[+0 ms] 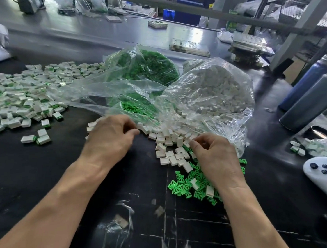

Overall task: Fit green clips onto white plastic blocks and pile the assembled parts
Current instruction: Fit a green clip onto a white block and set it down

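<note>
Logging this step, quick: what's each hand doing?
Left hand: fingers curled, contents cannot be told.
Right hand: fingers curled, contents cannot be told.

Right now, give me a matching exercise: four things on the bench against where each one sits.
Things:
1. pile of assembled parts
2. loose green clips
3. bag of white blocks
4. white controller

Places:
A. far right edge of the bench
B. spread across the left side
C. under the right hand
D. behind the hands, right of the bag of green clips

Pairs: 1-B, 2-C, 3-D, 4-A
</note>
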{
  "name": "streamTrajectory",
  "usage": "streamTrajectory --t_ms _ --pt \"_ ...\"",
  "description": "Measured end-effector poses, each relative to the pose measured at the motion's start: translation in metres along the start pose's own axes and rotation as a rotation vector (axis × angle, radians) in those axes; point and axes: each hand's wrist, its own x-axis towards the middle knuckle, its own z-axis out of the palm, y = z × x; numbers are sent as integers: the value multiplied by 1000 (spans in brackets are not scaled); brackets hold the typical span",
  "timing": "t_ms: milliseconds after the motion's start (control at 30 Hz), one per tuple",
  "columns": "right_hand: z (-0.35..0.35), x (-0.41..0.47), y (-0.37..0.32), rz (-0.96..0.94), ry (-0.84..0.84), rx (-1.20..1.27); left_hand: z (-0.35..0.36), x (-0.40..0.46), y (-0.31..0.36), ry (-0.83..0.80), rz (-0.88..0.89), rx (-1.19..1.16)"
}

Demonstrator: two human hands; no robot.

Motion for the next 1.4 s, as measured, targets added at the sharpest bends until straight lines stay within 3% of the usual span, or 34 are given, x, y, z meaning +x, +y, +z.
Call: streamTrajectory --t_ms 133,233,467,700,1400 --pt "9 -5 -5 -78 -37 -43 15 -10 11 -240 183 -63" --pt "22 -7 -11 -183 -80 -179 26 -13 16 -322 209 -18" --pt "39 -1 -21 -257 -119 -348 26 -8 11 -256 103 -135" --pt "45 1 -22 -238 -88 -335 24 -5 10 -270 29 -286" --pt "40 -2 -26 -212 -99 -297 23 -8 13 -265 -13 -286"
